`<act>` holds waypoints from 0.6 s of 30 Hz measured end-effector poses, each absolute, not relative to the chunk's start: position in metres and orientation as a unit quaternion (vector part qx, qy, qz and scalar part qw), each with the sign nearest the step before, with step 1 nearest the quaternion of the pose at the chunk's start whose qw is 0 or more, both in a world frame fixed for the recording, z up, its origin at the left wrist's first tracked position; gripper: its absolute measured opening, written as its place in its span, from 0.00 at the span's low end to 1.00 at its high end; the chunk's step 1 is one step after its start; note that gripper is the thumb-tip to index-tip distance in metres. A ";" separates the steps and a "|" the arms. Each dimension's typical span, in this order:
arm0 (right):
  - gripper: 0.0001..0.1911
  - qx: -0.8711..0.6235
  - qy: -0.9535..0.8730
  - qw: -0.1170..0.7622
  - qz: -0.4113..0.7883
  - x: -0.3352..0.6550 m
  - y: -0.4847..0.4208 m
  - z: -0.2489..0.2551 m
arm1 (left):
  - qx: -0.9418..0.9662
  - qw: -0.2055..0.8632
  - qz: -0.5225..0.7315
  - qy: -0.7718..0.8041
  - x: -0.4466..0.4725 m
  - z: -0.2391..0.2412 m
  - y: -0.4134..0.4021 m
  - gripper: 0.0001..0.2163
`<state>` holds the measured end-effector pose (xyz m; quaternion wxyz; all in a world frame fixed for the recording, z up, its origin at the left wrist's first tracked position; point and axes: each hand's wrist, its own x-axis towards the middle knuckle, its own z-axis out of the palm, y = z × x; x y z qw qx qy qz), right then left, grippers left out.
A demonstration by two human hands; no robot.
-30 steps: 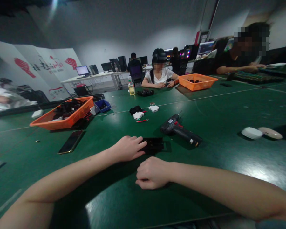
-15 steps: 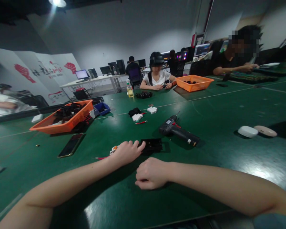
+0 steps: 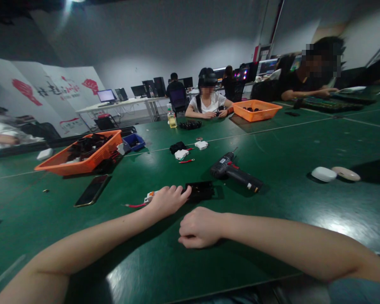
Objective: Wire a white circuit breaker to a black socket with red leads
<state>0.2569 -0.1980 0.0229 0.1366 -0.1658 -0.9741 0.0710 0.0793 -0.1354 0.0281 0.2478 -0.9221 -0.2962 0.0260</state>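
My left hand [image 3: 167, 200] lies on the green table [image 3: 288, 139], fingers stretched out toward a flat black part [image 3: 202, 190] whose near edge the fingertips touch. Just left of that hand sits a small white and orange piece [image 3: 149, 197] with a red wire [image 3: 133, 205] trailing left. My right hand [image 3: 200, 226] rests on the table in a loose fist, with nothing visible in it. A black electric screwdriver [image 3: 235, 171] lies beyond the black part, to the right.
A dark phone [image 3: 92, 190] and an orange basket [image 3: 79, 153] of black parts lie at the left, with a blue bin [image 3: 134, 141] behind. Small white parts [image 3: 181, 154] sit mid-table. White oval objects [image 3: 324, 173] lie right. Across the table a person [image 3: 208, 100] works beside another orange basket [image 3: 256, 109].
My left hand drew back slightly, uncovering the white and orange piece with its red wire. The right hand stayed put. The view shifted a little.
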 end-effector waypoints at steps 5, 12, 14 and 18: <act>0.16 -0.169 -0.974 0.138 0.069 0.257 -0.198 0.022 | -0.913 0.242 0.036 -0.327 0.078 0.030 -0.138 0.18; 0.16 -0.164 -0.974 0.142 0.072 0.257 -0.198 0.022 | -0.879 0.174 0.067 -0.440 0.072 0.033 -0.134 0.21; 0.16 -0.163 -0.974 0.141 0.070 0.257 -0.198 0.023 | -0.863 0.158 0.070 -0.475 0.070 0.034 -0.131 0.21; 0.16 -0.162 -0.974 0.140 0.068 0.257 -0.197 0.022 | -0.830 0.144 0.075 -0.533 0.060 0.037 -0.119 0.21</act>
